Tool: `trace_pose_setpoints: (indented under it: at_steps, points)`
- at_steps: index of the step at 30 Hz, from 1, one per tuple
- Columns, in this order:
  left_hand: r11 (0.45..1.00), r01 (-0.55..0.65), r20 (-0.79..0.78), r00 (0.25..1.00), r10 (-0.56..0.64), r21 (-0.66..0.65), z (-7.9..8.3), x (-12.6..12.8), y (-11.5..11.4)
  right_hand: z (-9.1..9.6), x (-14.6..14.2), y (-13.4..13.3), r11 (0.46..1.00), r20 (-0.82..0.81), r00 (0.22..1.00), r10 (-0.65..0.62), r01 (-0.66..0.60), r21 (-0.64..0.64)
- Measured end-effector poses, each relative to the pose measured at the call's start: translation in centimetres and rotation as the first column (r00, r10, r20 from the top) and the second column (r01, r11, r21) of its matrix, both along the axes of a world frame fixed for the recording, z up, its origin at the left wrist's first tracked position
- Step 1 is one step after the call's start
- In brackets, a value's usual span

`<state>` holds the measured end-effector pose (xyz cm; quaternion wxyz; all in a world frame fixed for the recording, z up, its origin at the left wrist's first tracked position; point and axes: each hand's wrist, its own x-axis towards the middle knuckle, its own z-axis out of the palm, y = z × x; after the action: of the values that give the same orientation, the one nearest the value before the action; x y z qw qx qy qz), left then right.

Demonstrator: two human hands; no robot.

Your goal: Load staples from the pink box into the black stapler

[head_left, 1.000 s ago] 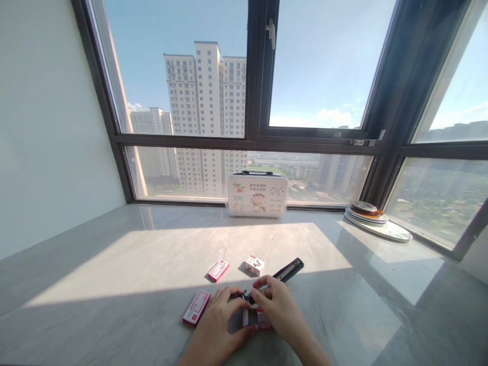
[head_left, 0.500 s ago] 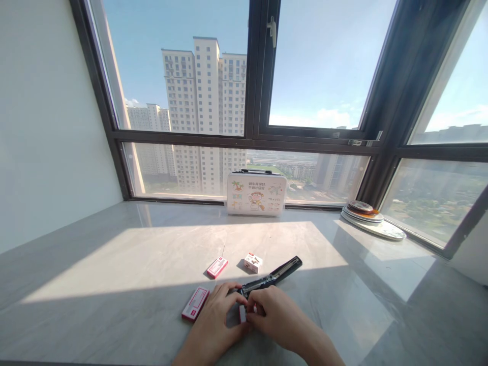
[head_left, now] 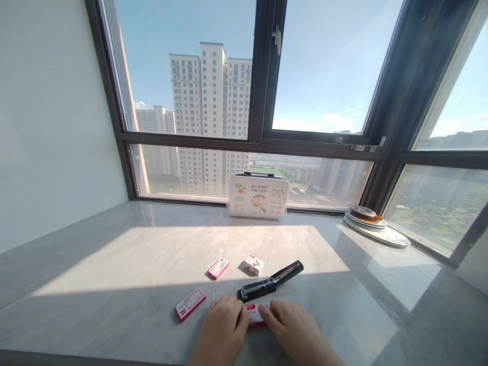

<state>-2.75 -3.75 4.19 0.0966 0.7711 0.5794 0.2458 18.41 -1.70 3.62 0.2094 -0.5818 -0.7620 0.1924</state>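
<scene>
Between my two hands lies a red-and-white staple box [head_left: 251,314], close to me on the counter. My left hand [head_left: 224,325] has its curled fingers against the box's left end. My right hand [head_left: 292,325] grips the right end, its thumb resting on the top face; its other fingers are partly hidden. Just beyond the box, a black stapler [head_left: 257,290] lies opened out, its metal magazine showing. A second red-and-white box [head_left: 190,304] lies left of my left hand. Farther off are a similar small box [head_left: 218,269] and a white box [head_left: 253,265] with a clip-like picture.
A white case with cartoon prints [head_left: 259,198] stands against the window. Stacked plates [head_left: 375,235] sit at the right corner of the grey marbled counter [head_left: 114,274]. A wall [head_left: 49,127] closes off the left side.
My hands have spread apart from a close pinch over the box, so more of its printed top shows. The stapler is less covered. The nearer left box has turned slightly and shifted left.
</scene>
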Motion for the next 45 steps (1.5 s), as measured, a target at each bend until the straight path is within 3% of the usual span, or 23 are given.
trace_pose_setpoints:
  at_steps: [4,6,8,11,13,17,20,26,30,34,36,41,45]
  points:
    - [0.998,-0.061,0.064,0.996,0.061,-0.004,0.5,1.1,0.0,-0.4,4.0,1.0,0.987,-0.141,0.986,-0.090,0.070,-0.145]
    - [1.000,-0.018,0.089,0.996,0.017,0.012,0.4,1.2,0.0,-0.6,6.9,1.9,0.954,-0.265,0.944,-0.195,0.120,-0.274]
    - [1.000,0.009,0.098,0.995,-0.010,0.015,0.0,1.4,0.2,-0.4,8.9,2.8,0.930,-0.426,0.873,-0.237,0.078,-0.358]
    - [1.000,-0.008,0.110,0.994,0.010,-0.017,-0.2,1.5,0.5,1.0,9.6,4.4,0.960,-0.663,0.728,-0.172,-0.028,-0.280]
    - [0.999,-0.014,0.117,0.993,0.018,-0.030,0.0,1.6,0.6,2.5,8.6,5.4,0.976,-0.725,0.680,-0.104,-0.071,-0.207]
    - [1.000,-0.013,0.106,0.994,0.016,-0.026,0.4,1.7,0.5,5.4,4.9,7.4,0.983,-0.652,0.756,0.053,-0.153,-0.097]
    - [1.000,-0.014,0.107,0.994,0.017,-0.026,0.2,1.7,0.4,6.3,1.7,8.1,0.971,-0.530,0.824,0.203,-0.240,-0.002]
    - [1.000,-0.016,0.059,0.998,0.017,-0.017,0.5,1.8,0.1,4.8,-2.2,7.8,0.954,-0.301,0.909,0.289,-0.300,0.010]
    - [0.999,-0.013,-0.050,0.999,0.011,-0.032,1.5,2.4,-0.4,4.1,-2.5,7.4,0.950,-0.184,0.934,0.306,-0.311,0.001]
    - [0.994,0.108,-0.069,0.992,-0.109,-0.022,1.7,1.9,-0.7,4.1,-1.9,7.2,0.953,-0.160,0.941,0.298,-0.303,-0.010]
    - [0.995,0.101,-0.073,0.992,-0.103,-0.027,1.6,0.7,-0.9,4.1,-1.5,7.0,0.962,-0.152,0.951,0.269,-0.274,-0.012]
    - [0.991,-0.123,-0.130,0.983,0.129,0.052,1.8,-4.8,-1.8,3.9,-0.6,6.8,0.976,-0.161,0.963,0.214,-0.218,-0.006]
    - [0.971,-0.213,-0.115,0.967,0.226,0.112,1.2,-9.0,-1.6,3.6,-0.4,6.6,0.979,-0.138,0.970,0.201,-0.203,0.004]
